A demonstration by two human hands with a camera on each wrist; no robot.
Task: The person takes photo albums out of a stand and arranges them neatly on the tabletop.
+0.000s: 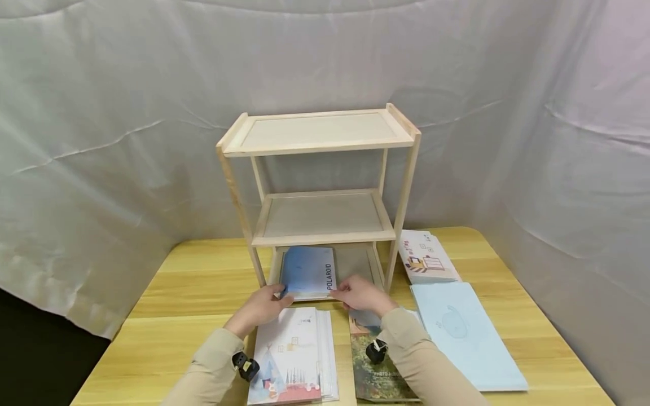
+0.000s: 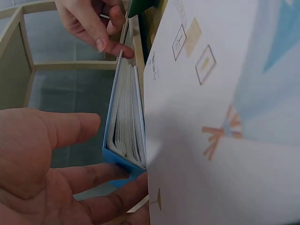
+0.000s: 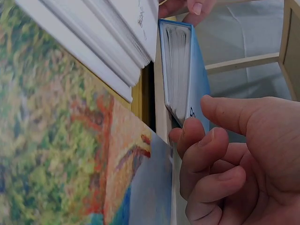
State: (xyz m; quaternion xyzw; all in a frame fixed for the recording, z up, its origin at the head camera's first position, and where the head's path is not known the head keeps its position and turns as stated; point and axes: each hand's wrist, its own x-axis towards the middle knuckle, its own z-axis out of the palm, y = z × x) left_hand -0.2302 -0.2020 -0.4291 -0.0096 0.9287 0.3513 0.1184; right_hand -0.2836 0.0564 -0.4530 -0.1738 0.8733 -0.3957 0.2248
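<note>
A blue-and-white photo album (image 1: 307,272) lettered "POLAROID" lies flat on the bottom shelf (image 1: 352,260) of a wooden rack, its page edges facing me. My left hand (image 1: 260,309) is at its left front corner. In the left wrist view, that hand's fingers (image 2: 101,178) reach the blue spine, fairly straight, while the thumb stands apart from the cover. At the right front corner is my right hand (image 1: 363,294). In the right wrist view its thumb (image 3: 225,110) lies over the cover and its curled index finger is at the corner's lower edge.
Before the rack lie a stack of white illustrated albums (image 1: 286,355) and a green-brown photo album (image 1: 376,366), partly under my right forearm. Farther right are a pale blue album (image 1: 469,335) and another illustrated stack (image 1: 426,256). The middle shelf (image 1: 325,216) overhangs the bottom one.
</note>
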